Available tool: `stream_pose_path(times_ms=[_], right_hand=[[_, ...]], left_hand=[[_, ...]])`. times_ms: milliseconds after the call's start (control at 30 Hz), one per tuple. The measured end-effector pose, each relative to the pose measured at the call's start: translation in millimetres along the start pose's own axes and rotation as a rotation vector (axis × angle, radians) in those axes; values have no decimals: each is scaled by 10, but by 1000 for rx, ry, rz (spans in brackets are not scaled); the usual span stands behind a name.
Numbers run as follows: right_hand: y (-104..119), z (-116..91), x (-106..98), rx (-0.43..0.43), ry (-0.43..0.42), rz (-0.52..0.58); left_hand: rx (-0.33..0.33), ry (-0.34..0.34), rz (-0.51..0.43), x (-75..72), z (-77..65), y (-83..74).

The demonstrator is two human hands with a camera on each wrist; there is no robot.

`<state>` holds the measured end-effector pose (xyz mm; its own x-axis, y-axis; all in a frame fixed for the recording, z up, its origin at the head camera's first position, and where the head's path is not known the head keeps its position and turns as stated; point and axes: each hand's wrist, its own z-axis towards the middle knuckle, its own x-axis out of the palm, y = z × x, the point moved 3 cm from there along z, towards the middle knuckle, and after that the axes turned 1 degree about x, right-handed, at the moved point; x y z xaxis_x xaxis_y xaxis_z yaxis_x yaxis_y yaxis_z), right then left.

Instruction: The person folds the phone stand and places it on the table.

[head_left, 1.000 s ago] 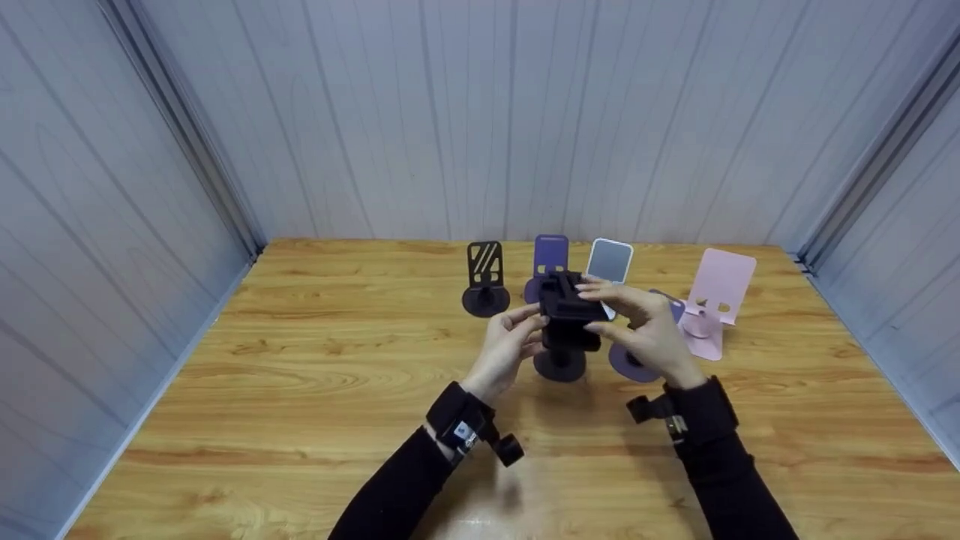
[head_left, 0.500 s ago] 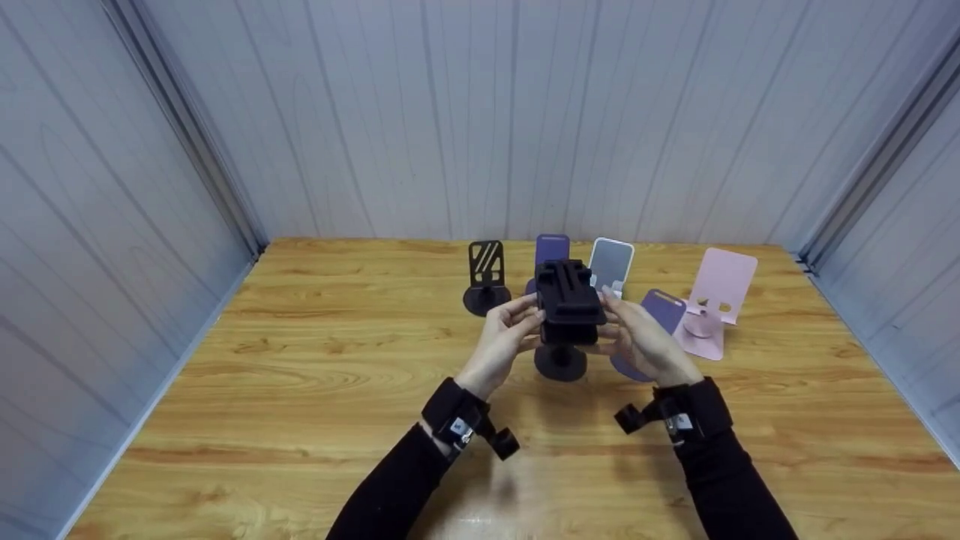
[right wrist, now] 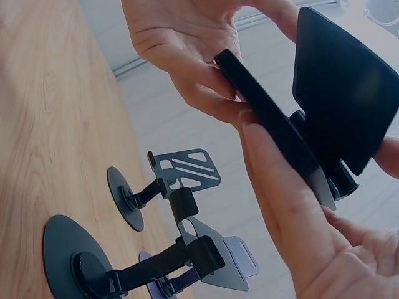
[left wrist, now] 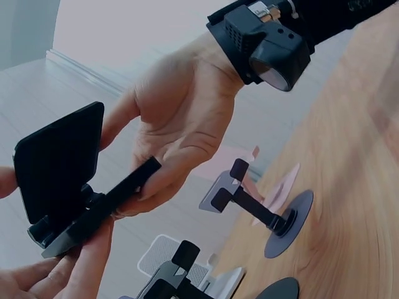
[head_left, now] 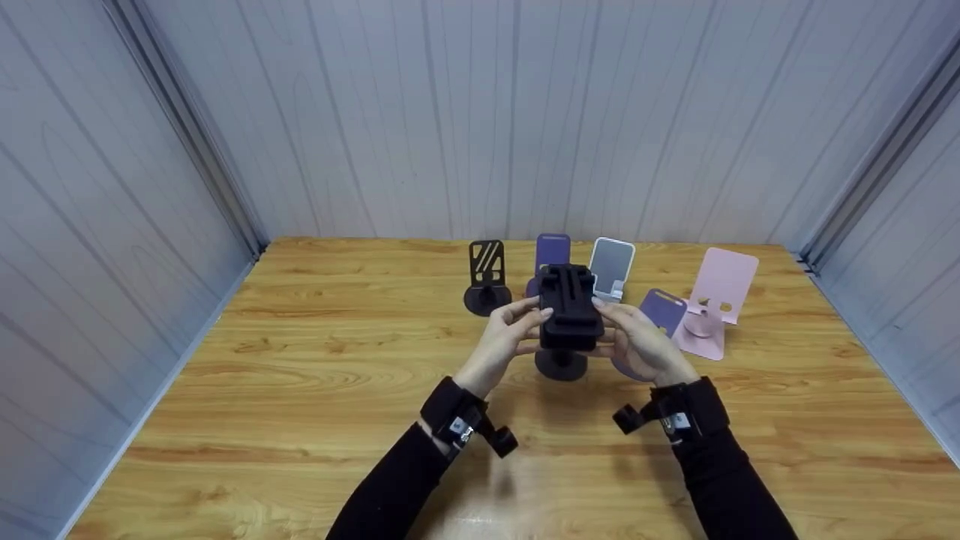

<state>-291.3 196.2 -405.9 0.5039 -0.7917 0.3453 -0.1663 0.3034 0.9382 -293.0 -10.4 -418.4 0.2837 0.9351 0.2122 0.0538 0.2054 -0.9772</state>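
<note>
Black sleeves (head_left: 394, 484) reach in over the near edge of the worktop (head_left: 300, 420), a strap with a small camera on each wrist. Beyond them, the left hand (head_left: 499, 345) and the right hand (head_left: 643, 343) face each other, both in a narrow grip on the sides of one black folding stand (head_left: 571, 307), thumbs and fingers pinching it. The stand is held up above the worktop, right of its middle; the wrist views show its two flat plates spread apart at an angle and joined by a hinge. Below and behind it, a black phone holder (head_left: 561, 366) stands on a round base, mostly hidden in the head view. Just right of that, partly behind the right hand, stands a purple holder (head_left: 663, 309) on another round base. Farther right, toward the far right corner, is a pink holder (head_left: 724, 279) with its back tilted. Nearer the far edge, from left to right, stand a slotted black holder (head_left: 489, 279), a violet holder (head_left: 553, 250) and a grey holder with a white rim (head_left: 611, 261). A pale panelled wall (head_left: 465, 127) rises behind the far edge.
</note>
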Motion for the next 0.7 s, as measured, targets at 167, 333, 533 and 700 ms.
stream_pose_path(times_ms=[167, 333, 533, 700], right_hand=[[-11, 9, 9, -1, 9, 28], [-14, 16, 16, -3, 5, 44], [-12, 14, 45, 1, 1, 37], [-9, 13, 57, 5, -15, 24]], left_hand=[[8, -3, -19, -13, -7, 7], [5, -2, -28, -15, -19, -2], [-5, -13, -18, -33, -32, -8], [1, -13, -8, -44, -34, -8]])
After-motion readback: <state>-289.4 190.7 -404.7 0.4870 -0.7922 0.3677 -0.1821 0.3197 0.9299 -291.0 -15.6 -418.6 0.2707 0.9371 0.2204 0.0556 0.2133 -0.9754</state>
